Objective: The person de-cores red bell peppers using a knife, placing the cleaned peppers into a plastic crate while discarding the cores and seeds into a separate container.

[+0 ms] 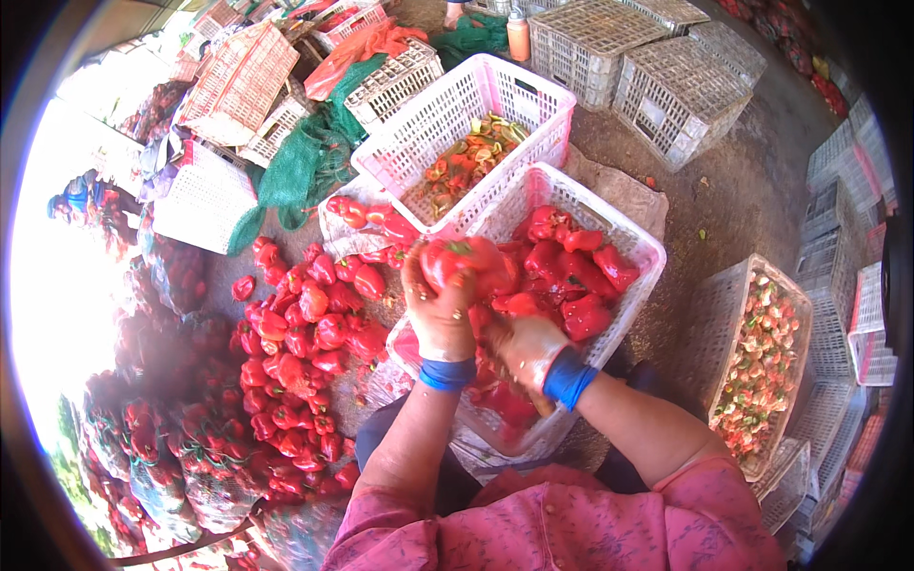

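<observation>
My left hand grips a large red bell pepper from beneath, above the near end of a white plastic crate. Close below and to the right, my right hand is closed and slightly blurred. Whatever lies in its fingers is hidden; a brownish stick-like end shows under the palm. Both wrists carry blue bands. In the crate lie red pepper pieces, shiny and cored-looking. On the floor to the left spreads a heap of whole red bell peppers.
Just beyond stands another white crate with pepper cores and scraps. A crate of stems and cores is at right. Net sacks of peppers crowd the left. Upturned crates, green netting and an orange bottle are farther off.
</observation>
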Demonstrator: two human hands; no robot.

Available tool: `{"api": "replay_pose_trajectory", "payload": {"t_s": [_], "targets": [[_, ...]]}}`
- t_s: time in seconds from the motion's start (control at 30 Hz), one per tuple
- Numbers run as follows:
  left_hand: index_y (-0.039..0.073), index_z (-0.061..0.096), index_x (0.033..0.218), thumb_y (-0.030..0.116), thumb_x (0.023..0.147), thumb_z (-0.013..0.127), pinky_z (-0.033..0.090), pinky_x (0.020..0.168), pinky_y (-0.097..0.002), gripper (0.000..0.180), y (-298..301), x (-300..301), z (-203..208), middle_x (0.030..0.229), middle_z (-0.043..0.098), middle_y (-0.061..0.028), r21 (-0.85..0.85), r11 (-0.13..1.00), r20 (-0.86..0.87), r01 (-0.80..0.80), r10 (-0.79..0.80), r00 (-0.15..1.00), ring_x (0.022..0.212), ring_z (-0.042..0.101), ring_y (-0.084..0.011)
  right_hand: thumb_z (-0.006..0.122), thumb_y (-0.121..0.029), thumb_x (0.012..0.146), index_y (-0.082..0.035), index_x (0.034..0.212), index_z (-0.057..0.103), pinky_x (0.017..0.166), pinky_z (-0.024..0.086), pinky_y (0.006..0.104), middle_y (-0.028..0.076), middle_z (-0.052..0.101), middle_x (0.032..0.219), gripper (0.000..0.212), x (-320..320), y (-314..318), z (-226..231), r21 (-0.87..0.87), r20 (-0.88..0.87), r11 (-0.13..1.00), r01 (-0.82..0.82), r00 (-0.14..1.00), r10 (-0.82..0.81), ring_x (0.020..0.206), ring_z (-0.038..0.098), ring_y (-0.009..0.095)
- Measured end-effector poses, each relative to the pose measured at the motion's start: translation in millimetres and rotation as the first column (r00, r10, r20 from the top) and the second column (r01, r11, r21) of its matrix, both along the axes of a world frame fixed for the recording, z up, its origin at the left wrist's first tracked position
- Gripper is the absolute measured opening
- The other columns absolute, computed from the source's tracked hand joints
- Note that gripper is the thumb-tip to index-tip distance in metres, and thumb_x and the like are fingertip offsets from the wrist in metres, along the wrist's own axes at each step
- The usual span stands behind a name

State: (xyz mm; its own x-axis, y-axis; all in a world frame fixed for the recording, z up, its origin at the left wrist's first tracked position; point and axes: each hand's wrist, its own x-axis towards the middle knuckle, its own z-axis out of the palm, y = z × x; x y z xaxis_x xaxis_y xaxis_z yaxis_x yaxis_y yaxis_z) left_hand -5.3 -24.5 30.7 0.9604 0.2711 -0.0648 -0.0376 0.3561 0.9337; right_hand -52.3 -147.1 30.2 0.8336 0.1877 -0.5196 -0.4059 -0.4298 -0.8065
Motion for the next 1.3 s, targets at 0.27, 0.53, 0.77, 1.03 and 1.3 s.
{"api": "replay_pose_trajectory", "payload": {"t_s": [0.27,0.53,0.77,1.03,1.3], "targets": [[0.002,0.045,0.133,0.011,0.077,0.074,0.051,0.096,-0.0368,0.065,17.6,10.5,11.8,0.119,0.061,-0.0121,-0.182,0.941,0.134,0.285,-0.264,0.955,0.108,0.062,-0.0239,0.067,-0.059,0.085,-0.007,0.123,0.062,0.042,0.043,0.0238,0.002,0.065,0.080,0.065,27.3,-25.1,9.6,0.571,-0.019,0.718,0.398,0.881,-0.474,0.050,0.054,0.008],[0.008,0.047,0.136,0.023,0.084,0.073,0.057,0.072,-0.0373,0.060,18.7,-0.8,-6.6,0.114,0.065,-0.0086,-0.287,0.823,-0.280,0.490,-0.562,0.779,0.094,0.066,-0.0206,0.074,-0.045,0.082,0.002,0.117,0.063,0.077,0.054,0.0315,0.012,0.071,0.099,0.059,44.3,-27.4,-3.7,0.266,0.477,0.938,0.222,0.816,-0.328,0.087,0.067,0.019],[0.010,0.052,0.128,0.012,0.076,0.072,0.054,0.055,-0.0299,0.056,14.5,-11.1,-7.7,0.098,0.068,-0.0062,-0.318,0.825,-0.363,0.468,-0.562,0.743,0.072,0.068,-0.0175,0.074,-0.033,0.084,-0.005,0.111,0.067,0.075,0.051,0.0304,0.005,0.069,0.096,0.040,35.2,-29.8,-1.7,0.495,-0.134,0.812,0.311,0.950,-0.282,0.088,0.063,0.016],[-0.001,0.057,0.122,0.005,0.072,0.076,0.051,0.083,-0.0268,0.054,30.2,-13.6,-6.0,0.102,0.067,-0.0066,-0.096,0.780,-0.247,0.618,-0.620,0.745,0.094,0.065,-0.0160,0.072,-0.032,0.083,-0.003,0.101,0.070,0.063,0.051,0.0272,0.005,0.069,0.089,0.034,26.7,-53.0,21.3,0.272,-0.285,0.935,0.230,0.947,-0.150,0.076,0.065,0.011],[0.003,0.054,0.127,0.034,0.081,0.075,0.052,0.072,-0.0301,0.059,31.3,-11.5,-11.4,0.107,0.066,-0.0077,-0.586,0.536,-0.027,0.607,-0.762,0.647,0.090,0.064,-0.0184,0.058,-0.040,0.090,-0.006,0.089,0.068,0.044,0.045,0.0274,0.005,0.062,0.066,0.036,31.1,-58.6,7.0,0.302,-0.222,0.877,0.374,0.922,-0.316,0.053,0.059,0.013]]}}
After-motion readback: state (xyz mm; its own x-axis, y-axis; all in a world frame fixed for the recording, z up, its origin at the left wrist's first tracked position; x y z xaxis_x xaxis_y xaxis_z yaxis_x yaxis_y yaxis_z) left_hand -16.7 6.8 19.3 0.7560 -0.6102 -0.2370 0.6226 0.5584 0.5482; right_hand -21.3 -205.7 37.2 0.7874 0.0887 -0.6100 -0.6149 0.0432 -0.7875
